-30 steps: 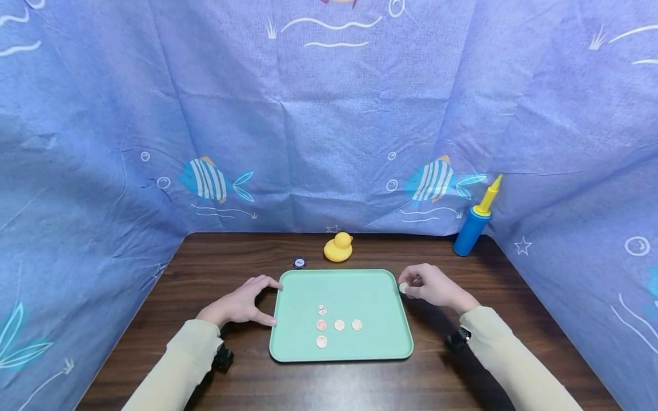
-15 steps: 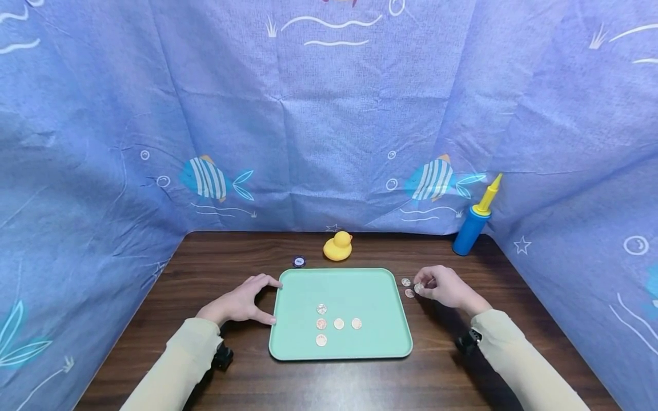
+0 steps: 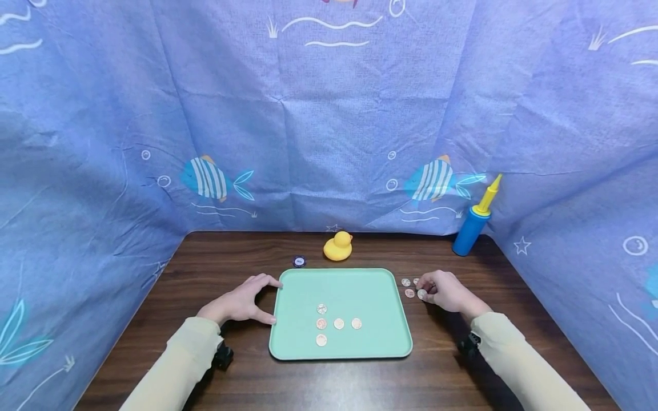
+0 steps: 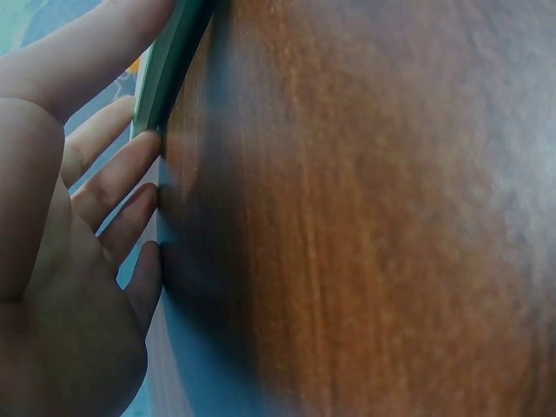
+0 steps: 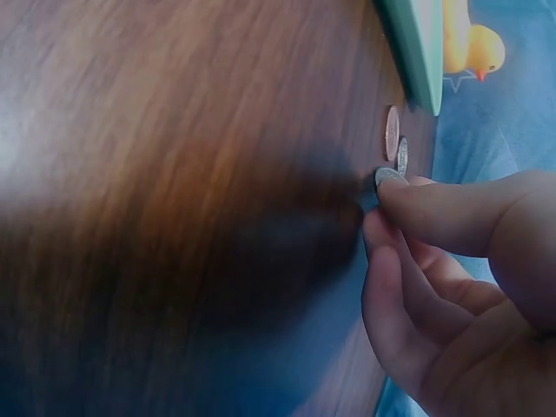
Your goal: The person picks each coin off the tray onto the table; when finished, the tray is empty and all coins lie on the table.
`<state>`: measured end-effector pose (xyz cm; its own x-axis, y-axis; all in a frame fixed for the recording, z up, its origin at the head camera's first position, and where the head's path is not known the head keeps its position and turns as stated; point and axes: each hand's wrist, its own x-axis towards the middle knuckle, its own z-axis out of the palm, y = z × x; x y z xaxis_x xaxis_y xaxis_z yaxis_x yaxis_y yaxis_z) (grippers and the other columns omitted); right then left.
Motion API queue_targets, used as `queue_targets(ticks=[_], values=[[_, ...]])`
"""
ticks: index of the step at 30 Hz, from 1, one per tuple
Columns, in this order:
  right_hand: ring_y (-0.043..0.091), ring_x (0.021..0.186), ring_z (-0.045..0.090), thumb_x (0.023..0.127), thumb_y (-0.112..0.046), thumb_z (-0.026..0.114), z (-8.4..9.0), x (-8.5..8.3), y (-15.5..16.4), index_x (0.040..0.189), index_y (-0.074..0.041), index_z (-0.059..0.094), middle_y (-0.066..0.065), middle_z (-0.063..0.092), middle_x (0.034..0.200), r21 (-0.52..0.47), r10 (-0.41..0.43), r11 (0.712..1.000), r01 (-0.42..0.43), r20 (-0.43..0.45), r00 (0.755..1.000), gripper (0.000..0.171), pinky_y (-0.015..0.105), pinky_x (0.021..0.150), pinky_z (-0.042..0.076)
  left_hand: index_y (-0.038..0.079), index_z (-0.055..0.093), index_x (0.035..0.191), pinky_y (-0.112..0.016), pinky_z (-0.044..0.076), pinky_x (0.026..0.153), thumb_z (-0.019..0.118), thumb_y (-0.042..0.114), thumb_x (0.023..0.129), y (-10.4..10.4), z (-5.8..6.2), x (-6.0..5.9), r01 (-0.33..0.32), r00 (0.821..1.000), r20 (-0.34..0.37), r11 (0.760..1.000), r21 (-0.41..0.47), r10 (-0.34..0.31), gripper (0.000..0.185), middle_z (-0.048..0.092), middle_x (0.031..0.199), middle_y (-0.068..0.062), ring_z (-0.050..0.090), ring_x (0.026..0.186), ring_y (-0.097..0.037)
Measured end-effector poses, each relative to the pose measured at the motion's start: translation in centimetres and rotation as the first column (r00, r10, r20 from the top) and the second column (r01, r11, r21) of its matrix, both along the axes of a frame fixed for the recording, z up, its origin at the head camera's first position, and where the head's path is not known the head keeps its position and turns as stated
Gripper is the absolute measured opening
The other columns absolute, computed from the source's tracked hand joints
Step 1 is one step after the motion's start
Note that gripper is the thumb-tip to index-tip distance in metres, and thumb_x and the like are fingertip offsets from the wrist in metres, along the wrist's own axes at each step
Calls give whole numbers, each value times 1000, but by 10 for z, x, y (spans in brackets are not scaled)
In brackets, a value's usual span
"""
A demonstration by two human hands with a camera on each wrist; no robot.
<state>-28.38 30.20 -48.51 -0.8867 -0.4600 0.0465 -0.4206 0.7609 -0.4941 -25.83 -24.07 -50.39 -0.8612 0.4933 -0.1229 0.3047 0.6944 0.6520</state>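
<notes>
My right hand [image 3: 445,291] pinches a silvery coin [image 3: 421,294] between thumb and fingers, low over the table to the right of the tray; in the right wrist view that coin [image 5: 388,176] peeks out past the thumb tip. Beside it lie a copper-coloured coin [image 3: 409,293], a silvery coin [image 3: 406,282] and another coin [image 3: 416,281] partly covered by the fingers. At the left edge of the light green tray [image 3: 375,291], my left hand [image 3: 239,301] has its thumb and fingers spread apart, fingertips right at the rim. Several coins, among them a middle one [image 3: 338,323], lie on the tray.
Behind the tray are a yellow rubber duck [image 3: 338,246] and a dark blue poker chip [image 3: 299,261]. A blue hand pump [image 3: 472,231] with a yellow nozzle stands at the table's back right corner. A blue fish-print cloth [image 3: 329,131] hangs around the dark wooden table.
My right hand has moved right, away from the tray's edge, uncovering coins on the table, and then slightly nearer with a coin pinched. My left hand and the tray's coins stay put.
</notes>
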Motion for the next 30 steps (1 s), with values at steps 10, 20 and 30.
queue_targets(ticks=[10, 20, 30], values=[[4, 71, 58, 82, 3, 81, -3, 1, 1, 89, -13, 75, -10, 67, 77, 39, 6, 999, -4, -37, 999, 19, 27, 66, 50, 21, 56, 145, -61, 33, 118, 93, 47, 79, 1, 2, 1, -1, 1000, 11, 1000, 15, 1, 80, 48, 154, -7, 35, 148, -35], [7, 71, 59, 85, 1, 80, -6, 3, 2, 89, -13, 74, -9, 67, 77, 33, -34, 999, 35, -28, 999, 15, 29, 66, 50, 20, 56, 145, -62, 33, 118, 93, 46, 79, 1, 1, 1, -4, 1000, 0, 1000, 9, 4, 80, 49, 153, -7, 36, 148, -35], [7, 72, 60, 86, -1, 80, -9, 2, 4, 90, -13, 74, -8, 67, 78, 23, -44, 999, 45, -23, 999, 15, 30, 66, 51, 19, 57, 144, -61, 33, 118, 93, 47, 79, 1, 0, 1, -2, 1000, -11, 1000, 13, 2, 80, 50, 152, -7, 36, 147, -35]])
